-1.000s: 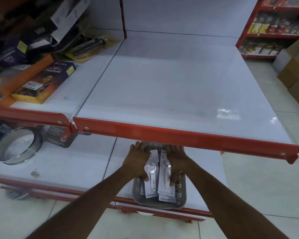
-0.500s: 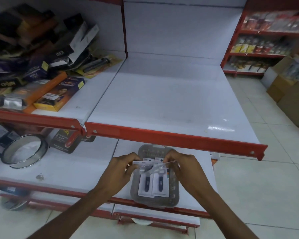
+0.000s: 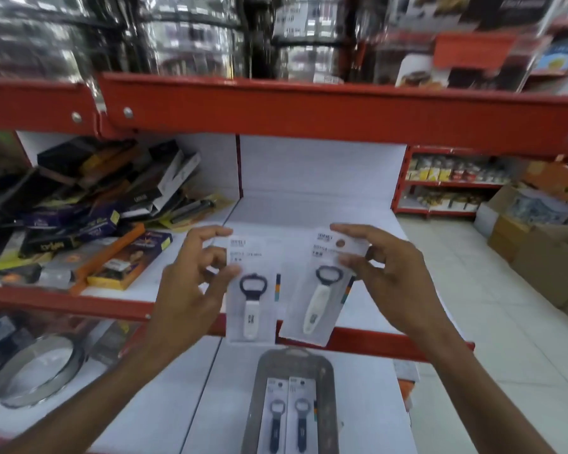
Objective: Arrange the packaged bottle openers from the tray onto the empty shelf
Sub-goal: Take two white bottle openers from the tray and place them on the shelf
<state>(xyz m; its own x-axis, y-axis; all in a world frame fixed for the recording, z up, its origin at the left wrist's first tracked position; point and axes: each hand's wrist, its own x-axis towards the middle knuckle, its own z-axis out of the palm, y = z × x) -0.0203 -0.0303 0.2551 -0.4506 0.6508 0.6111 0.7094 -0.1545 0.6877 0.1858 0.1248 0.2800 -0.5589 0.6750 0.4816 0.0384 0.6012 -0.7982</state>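
Note:
My left hand (image 3: 191,283) grips the top left of a packaged bottle opener with a white handle (image 3: 250,290), held upright. In my right hand (image 3: 387,273) is a second white-handled packaged opener (image 3: 318,290), pinched by its top right corner and tilted slightly. Both packs hang in front of the white empty shelf (image 3: 309,211) with its red front edge. Below, on the lower shelf, the grey tray (image 3: 266,381) holds two packaged openers with dark handles (image 3: 289,417), side by side.
The shelf section to the left carries a heap of boxed goods (image 3: 89,217). A round metal sieve (image 3: 36,371) lies on the lower shelf at left. A red shelf rail (image 3: 309,106) runs overhead. Cardboard boxes (image 3: 545,247) stand on the tiled floor at right.
Both hands lifted from the tray, each carrying one white-handled pack up to the level of the empty shelf. The view tilted upward, and two dark-handled packs remain in the tray.

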